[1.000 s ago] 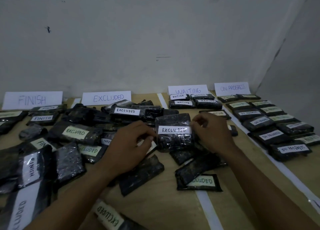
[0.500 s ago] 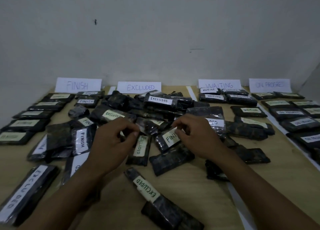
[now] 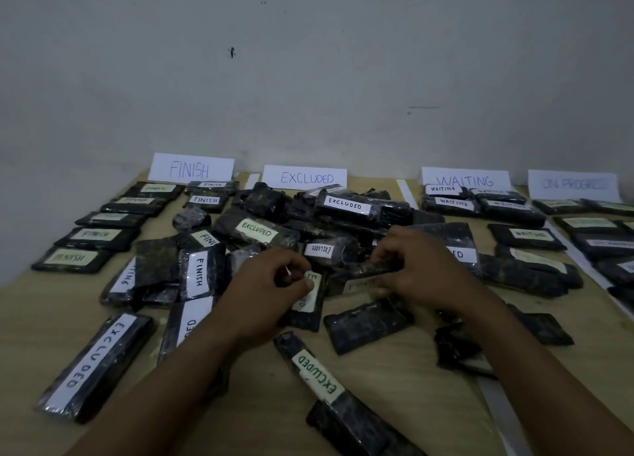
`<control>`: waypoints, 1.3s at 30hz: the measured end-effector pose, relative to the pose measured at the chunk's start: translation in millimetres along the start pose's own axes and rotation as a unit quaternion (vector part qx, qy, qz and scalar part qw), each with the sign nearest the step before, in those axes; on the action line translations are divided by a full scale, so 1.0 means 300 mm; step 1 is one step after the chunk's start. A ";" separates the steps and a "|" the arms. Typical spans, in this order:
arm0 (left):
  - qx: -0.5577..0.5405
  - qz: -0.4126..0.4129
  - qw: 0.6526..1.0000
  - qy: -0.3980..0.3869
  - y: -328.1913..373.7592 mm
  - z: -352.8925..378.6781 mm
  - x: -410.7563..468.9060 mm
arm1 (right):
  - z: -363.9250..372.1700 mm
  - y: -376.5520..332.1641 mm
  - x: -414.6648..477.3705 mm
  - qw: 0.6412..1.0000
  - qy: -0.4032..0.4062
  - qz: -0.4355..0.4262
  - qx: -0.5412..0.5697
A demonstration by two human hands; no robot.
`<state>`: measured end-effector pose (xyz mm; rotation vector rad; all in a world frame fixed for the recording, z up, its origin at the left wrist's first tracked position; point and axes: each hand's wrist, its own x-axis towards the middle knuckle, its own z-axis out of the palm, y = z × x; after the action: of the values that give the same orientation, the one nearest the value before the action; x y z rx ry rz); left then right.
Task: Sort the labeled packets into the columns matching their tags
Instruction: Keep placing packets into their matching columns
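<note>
Right hand [image 3: 422,274] is now gripping a FINISH-tagged packet [image 3: 356,285] amid the pile on the desk [image 3: 394,387], the EXCLUDED one raised a second ago being released; left hand [image 3: 271,284] is curling beside it, grasp indeterminate. Transfer to the FINISH column [image 3: 99,234] is pending.

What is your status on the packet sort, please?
Right hand grips a dark packet, tag blurred. Left hand curled over green-tagged packet, grip unclear. Unsorted pile crowds the table.
</note>
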<state>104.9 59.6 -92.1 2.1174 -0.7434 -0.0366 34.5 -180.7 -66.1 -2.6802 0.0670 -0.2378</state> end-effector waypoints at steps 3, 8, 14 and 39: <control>-0.057 -0.014 0.998 -0.020 0.010 -0.015 -0.011 | -0.013 -0.001 -0.009 0.983 0.009 -0.003 0.185; -0.271 -0.053 0.961 -0.007 0.057 -0.031 -0.018 | 0.029 -0.071 -0.008 0.932 0.002 -0.027 0.361; -0.354 -0.059 0.915 0.185 0.002 -0.162 -0.003 | 0.112 -0.155 0.023 0.924 0.077 -0.018 0.373; 0.288 -0.299 0.867 0.276 -0.594 -0.610 -0.224 | 0.354 -0.329 0.102 0.984 0.025 -0.171 0.038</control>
<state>189.7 307.5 -126.6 2.6570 0.3097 0.4946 84.3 -48.9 -112.2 -2.5950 -0.3827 -0.4040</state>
